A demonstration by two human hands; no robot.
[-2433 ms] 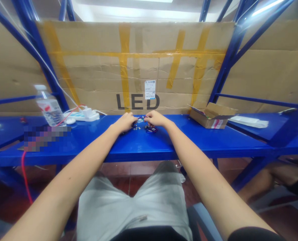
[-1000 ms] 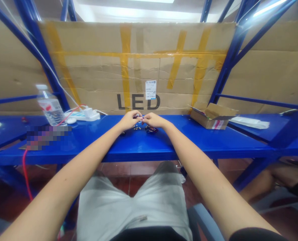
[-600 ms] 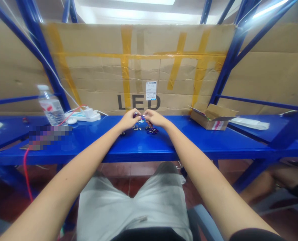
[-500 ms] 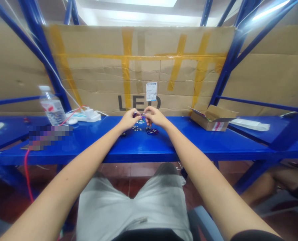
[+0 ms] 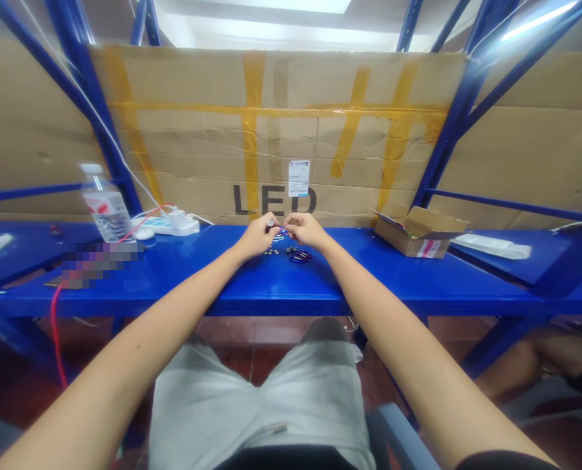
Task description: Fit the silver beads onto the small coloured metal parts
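Observation:
My left hand (image 5: pixel 259 236) is closed, with a small dark cylinder (image 5: pixel 270 224) showing its pale round end between thumb and fingers. Close against it, my right hand (image 5: pixel 306 230) pinches a small purple-blue piece (image 5: pixel 284 231); its exact kind is too small to tell. Just below the hands lie several dark red and blue loop-shaped pieces (image 5: pixel 299 257) that look like carabiners. Small brass-coloured bits (image 5: pixel 273 251) rest beside my left hand, partly covered by it. Behind them, thin pale pieces (image 5: pixel 278 239) show under the fingertips.
The blue table (image 5: pixel 173 281) backs onto a large taped cardboard sheet (image 5: pixel 198 143). An open cardboard box (image 5: pixel 418 238) stands right, beside white packaging (image 5: pixel 491 245). On the left are a water bottle (image 5: pixel 106 205), a power strip (image 5: pixel 173 223) and a red cable (image 5: pixel 55 320). Another person's leg (image 5: pixel 516 365) shows lower right.
My left hand has turned, so the dark cylinder's round end now faces me. It covers more of the brass bits. Both hands stay close together, and the view has shifted slightly.

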